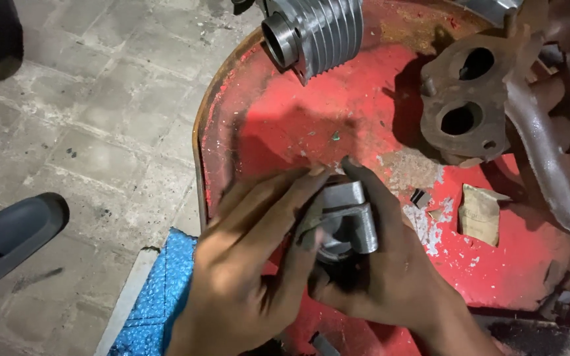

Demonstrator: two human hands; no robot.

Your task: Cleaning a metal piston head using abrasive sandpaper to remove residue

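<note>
A small grey metal engine part (344,221) with a round bore and a blocky lug is held above a red round drum top (311,112). My right hand (390,264) grips it from below and the right, thumb up along its far side. My left hand (245,264) lies over its left side, fingers stretched across the part. Both hands look greasy.
A finned grey cylinder (315,33) lies at the drum's far edge. A rusty exhaust manifold (489,105) with two ports sits at the right. A scrap of brown paper (479,214) lies nearby. Blue material (156,296) and a dark sandal (11,234) are on the tiled floor.
</note>
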